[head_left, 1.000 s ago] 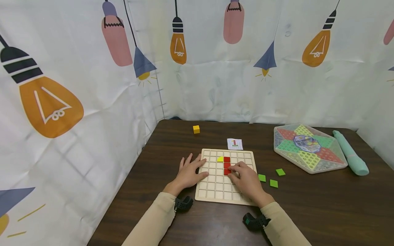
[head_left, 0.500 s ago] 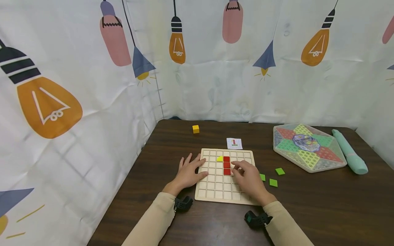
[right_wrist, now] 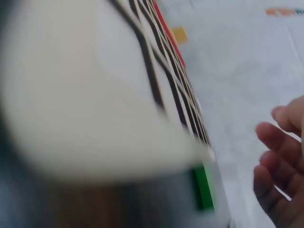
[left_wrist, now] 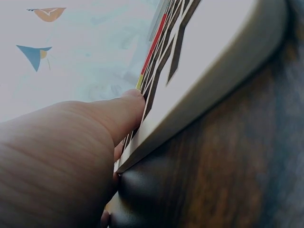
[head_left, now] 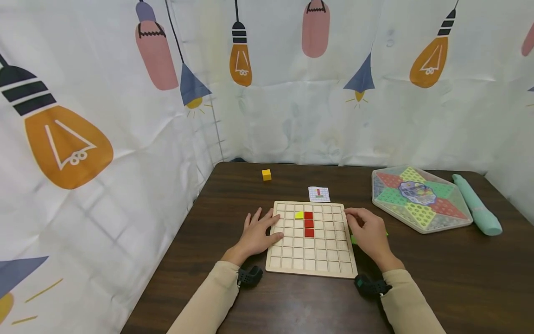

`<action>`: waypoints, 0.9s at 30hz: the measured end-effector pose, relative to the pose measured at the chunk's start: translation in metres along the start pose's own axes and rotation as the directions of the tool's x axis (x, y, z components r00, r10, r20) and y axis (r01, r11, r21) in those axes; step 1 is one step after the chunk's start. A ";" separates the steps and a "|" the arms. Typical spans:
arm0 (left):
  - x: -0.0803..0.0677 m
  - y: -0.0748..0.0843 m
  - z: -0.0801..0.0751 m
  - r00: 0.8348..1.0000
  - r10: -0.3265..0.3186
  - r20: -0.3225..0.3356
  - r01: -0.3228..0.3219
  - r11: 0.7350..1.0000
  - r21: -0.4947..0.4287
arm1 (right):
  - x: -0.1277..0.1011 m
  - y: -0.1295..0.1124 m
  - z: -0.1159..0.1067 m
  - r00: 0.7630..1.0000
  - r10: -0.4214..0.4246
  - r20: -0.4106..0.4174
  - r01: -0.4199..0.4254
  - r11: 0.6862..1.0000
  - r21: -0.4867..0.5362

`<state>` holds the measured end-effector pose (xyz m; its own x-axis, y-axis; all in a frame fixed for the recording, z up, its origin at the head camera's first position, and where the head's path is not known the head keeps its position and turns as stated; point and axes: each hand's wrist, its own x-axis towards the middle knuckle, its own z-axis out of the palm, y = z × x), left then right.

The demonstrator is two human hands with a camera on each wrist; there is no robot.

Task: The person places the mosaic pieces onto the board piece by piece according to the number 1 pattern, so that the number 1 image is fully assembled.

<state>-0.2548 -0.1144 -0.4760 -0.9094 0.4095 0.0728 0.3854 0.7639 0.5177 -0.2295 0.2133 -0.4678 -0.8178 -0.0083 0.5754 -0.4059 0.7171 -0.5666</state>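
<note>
A wooden grid board (head_left: 292, 265) lies flat on the table. Three red square tiles (head_left: 309, 223) fill a short column of its cells, with a small yellow piece (head_left: 299, 215) to the left of the top one. My left hand (head_left: 255, 234) rests spread on the board's left edge; its thumb (left_wrist: 126, 111) presses the rim in the left wrist view. My right hand (head_left: 369, 234) hovers just off the board's right edge, fingers loosely bent and nothing between them in the right wrist view. Beneath it green tiles (head_left: 353, 239) are mostly hidden.
A small printed pattern card (head_left: 319, 194) lies behind the board. Farther back left stands a yellow cube (head_left: 266, 175). At the right are a hexagonal board-game box (head_left: 419, 199) and a rolled teal mat (head_left: 477, 205). A patterned curtain (head_left: 292, 116) hangs behind the table.
My right hand has left the lowest red tile and moved right, past the board's edge to over the green tiles. My left hand has stayed in place.
</note>
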 end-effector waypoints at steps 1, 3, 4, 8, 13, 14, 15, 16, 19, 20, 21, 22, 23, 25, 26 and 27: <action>0.000 0.000 0.000 1.000 -0.003 0.002 0.003 1.000 0.004 | 0.000 0.004 -0.004 1.000 0.013 0.015 -0.012 1.000 -0.013; 0.000 -0.001 0.001 1.000 -0.010 0.009 0.010 1.000 0.012 | -0.001 0.013 -0.011 0.997 0.053 0.054 -0.051 0.998 -0.039; 0.000 -0.001 0.001 1.000 -0.012 0.010 0.012 1.000 0.017 | -0.002 0.016 -0.014 0.994 0.078 0.076 -0.074 0.996 -0.051; 0.000 -0.002 0.003 1.000 -0.018 0.014 0.018 1.000 0.026 | -0.003 0.027 -0.025 0.976 0.167 0.140 -0.154 0.983 -0.096; 0.000 -0.002 0.004 1.000 -0.019 0.010 0.019 1.000 0.022 | -0.001 0.031 -0.034 0.965 0.223 0.134 -0.203 0.967 -0.151; 0.000 -0.001 0.003 1.000 -0.017 0.008 0.017 1.000 0.021 | -0.001 0.031 -0.035 0.964 0.233 0.127 -0.212 0.964 -0.157; 0.000 -0.001 0.003 1.000 -0.016 0.008 0.015 1.000 0.021 | -0.001 0.030 -0.037 0.963 0.241 0.123 -0.221 0.962 -0.160; 0.000 -0.001 0.003 1.000 -0.014 0.007 0.013 1.000 0.021 | 0.000 0.030 -0.038 0.961 0.247 0.124 -0.226 0.961 -0.160; 0.000 -0.001 0.003 1.000 -0.010 0.006 0.010 1.000 0.020 | 0.000 0.029 -0.042 0.954 0.264 0.143 -0.239 0.956 -0.169; 0.000 -0.001 0.003 1.000 -0.011 0.007 0.011 1.000 0.020 | 0.001 0.028 -0.043 0.951 0.269 0.156 -0.241 0.955 -0.175; 0.000 -0.001 0.003 1.000 -0.013 0.008 0.013 1.000 0.020 | 0.001 0.028 -0.043 0.947 0.275 0.169 -0.244 0.952 -0.184; 0.000 -0.001 0.003 1.000 -0.014 0.009 0.014 1.000 0.020 | 0.001 0.027 -0.044 0.942 0.286 0.176 -0.251 0.948 -0.198; 0.000 -0.001 0.003 1.000 -0.014 0.007 0.014 1.000 0.020 | 0.001 0.027 -0.045 0.936 0.305 0.177 -0.265 0.940 -0.215; -0.001 -0.001 0.002 1.000 -0.016 0.009 0.016 1.000 0.019 | 0.000 0.026 -0.046 0.923 0.348 0.166 -0.299 0.918 -0.261; -0.001 -0.001 0.002 1.000 -0.014 0.008 0.014 1.000 0.020 | 0.000 0.025 -0.047 0.915 0.371 0.157 -0.318 0.905 -0.283; -0.001 -0.001 0.001 1.000 -0.010 0.007 0.010 1.000 0.014 | -0.001 0.025 -0.048 0.907 0.396 0.146 -0.340 0.890 -0.303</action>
<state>-0.2538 -0.1148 -0.4776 -0.9121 0.4053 0.0620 0.3788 0.7749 0.5061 -0.2195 0.2645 -0.4538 -0.9618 0.1744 0.2110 0.0402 0.8524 -0.5214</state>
